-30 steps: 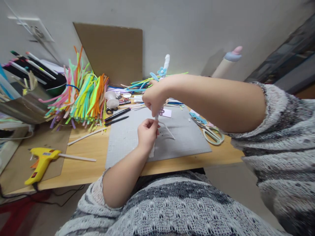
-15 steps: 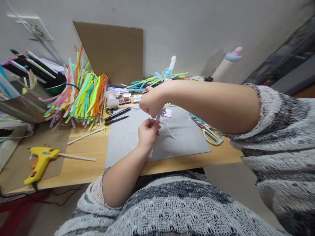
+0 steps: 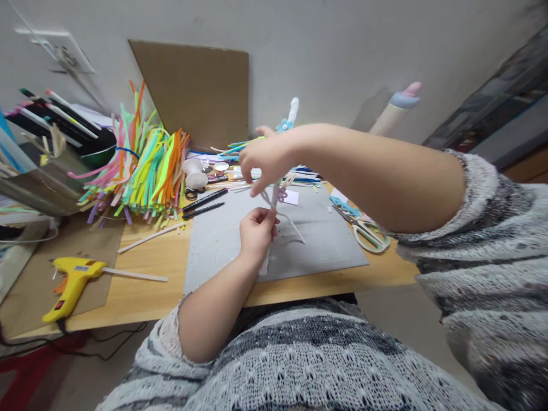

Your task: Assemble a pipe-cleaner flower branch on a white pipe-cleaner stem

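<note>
A long white stick (image 3: 293,111) wrapped in pipe cleaner stands tilted in my left hand (image 3: 256,233), whose fingers are closed around its middle. Its lower end shows below that hand, while my right hand and forearm hide part of its upper half. On the stick are a blue flower (image 3: 284,125) near the top and a purple flower (image 3: 282,195) just above my left fingers. A loose white pipe cleaner (image 3: 295,230) trails to the right of the grip. My right hand (image 3: 266,161) is above, thumb and fingers apart, beside pale loops on the stick.
A grey cutting mat (image 3: 325,240) lies under my hands, with scissors (image 3: 370,235) at its right edge and black pens (image 3: 204,209) at its left. A yellow glue gun (image 3: 75,282) lies farther left. Bundled colourful pipe cleaners (image 3: 149,165) stand behind, near a cardboard sheet (image 3: 192,91).
My right hand has opened its fingers and shifted slightly up and left from the stick, uncovering pale loops. The stick's top leans a little farther left. My left hand keeps its hold.
</note>
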Available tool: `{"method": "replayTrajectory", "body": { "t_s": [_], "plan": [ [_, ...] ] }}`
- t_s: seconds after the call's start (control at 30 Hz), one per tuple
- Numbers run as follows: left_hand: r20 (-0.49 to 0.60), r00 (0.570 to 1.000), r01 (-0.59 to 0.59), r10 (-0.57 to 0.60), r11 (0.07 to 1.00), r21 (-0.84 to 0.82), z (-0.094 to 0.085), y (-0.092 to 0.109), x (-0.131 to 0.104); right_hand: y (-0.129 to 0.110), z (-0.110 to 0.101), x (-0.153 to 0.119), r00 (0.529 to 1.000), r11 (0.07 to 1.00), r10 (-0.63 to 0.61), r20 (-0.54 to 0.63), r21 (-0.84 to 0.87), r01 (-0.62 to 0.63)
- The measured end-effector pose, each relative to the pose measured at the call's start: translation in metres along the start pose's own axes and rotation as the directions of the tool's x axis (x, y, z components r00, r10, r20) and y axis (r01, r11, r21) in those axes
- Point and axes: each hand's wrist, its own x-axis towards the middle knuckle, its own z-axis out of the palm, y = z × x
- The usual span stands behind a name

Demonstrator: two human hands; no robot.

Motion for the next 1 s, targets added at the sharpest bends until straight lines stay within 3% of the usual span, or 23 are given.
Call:
{"method": "replayTrajectory", "body": {
  "t_s": [0.03, 0.07, 0.13, 0.17, 0.23, 0.3, 0.37, 0.4, 0.5, 0.57, 0.67, 0.8, 0.9, 1.0],
  "plan": [
    [0.005, 1.000, 0.008, -0.008, 1.000, -0.008, 0.000, 0.000, 0.000, -0.003, -0.014, -0.002, 0.993, 0.997, -0.072, 0.099, 0.010, 0.071],
    [0.011, 1.000, 0.019, -0.019, 1.000, -0.018, 0.000, 0.000, 0.000, -0.007, -0.028, -0.006, 0.995, 0.997, -0.080, 0.061, 0.002, 0.080],
    [0.028, 0.999, 0.031, -0.030, 0.998, -0.056, -0.001, 0.001, 0.001, -0.014, -0.047, -0.024, 0.987, 1.000, -0.008, -0.159, 0.010, 0.009],
    [0.036, 0.999, 0.032, -0.029, 0.996, -0.078, -0.001, 0.002, 0.001, -0.018, -0.052, -0.038, 0.959, 0.998, 0.050, -0.280, 0.044, -0.039],
    [0.047, 0.999, 0.031, -0.025, 0.993, -0.115, -0.001, 0.005, 0.002, -0.025, -0.046, -0.070, 0.837, 0.974, 0.219, -0.501, 0.166, -0.156],
    [0.056, 0.998, 0.031, -0.023, 0.988, -0.150, -0.001, 0.009, 0.002, -0.031, -0.025, -0.101, 0.663, 0.892, 0.443, -0.604, 0.369, -0.260],
    [0.068, 0.997, 0.036, -0.024, 0.982, -0.183, -0.001, 0.014, 0.001, -0.037, 0.004, -0.125, 0.580, 0.739, 0.641, -0.502, 0.606, -0.293],
    [0.076, 0.997, 0.037, -0.022, 0.979, -0.199, -0.001, 0.015, 0.000, -0.040, 0.018, -0.133, 0.568, 0.631, 0.721, -0.397, 0.716, -0.300],
    [0.094, 0.996, 0.031, -0.009, 0.973, -0.228, -0.002, 0.017, -0.001, -0.050, 0.049, -0.142, 0.598, 0.271, 0.801, -0.041, 0.914, -0.300],
    [0.088, 0.996, 0.008, 0.012, 0.976, -0.220, -0.002, 0.016, -0.001, -0.057, 0.058, -0.140, 0.601, 0.149, 0.798, 0.049, 0.950, -0.274],
    [0.042, 0.997, -0.063, 0.071, 0.985, -0.162, -0.001, 0.012, -0.001, -0.065, 0.065, -0.135, 0.604, 0.106, 0.795, 0.052, 0.969, -0.223],
    [0.014, 0.989, -0.148, 0.149, 0.986, -0.082, -0.001, 0.009, -0.001, -0.069, 0.071, -0.135, 0.677, 0.047, 0.725, 0.123, 0.973, -0.227],
    [0.009, 0.988, -0.151, 0.153, 0.985, -0.078, -0.001, 0.010, -0.002, -0.068, 0.072, -0.138, 0.696, 0.138, 0.715, 0.067, 0.962, -0.234],
    [0.027, 0.990, -0.135, 0.139, 0.985, -0.111, 0.000, 0.011, -0.002, -0.066, 0.070, -0.140, 0.686, 0.232, 0.728, -0.009, 0.944, -0.234]
  ]
}}
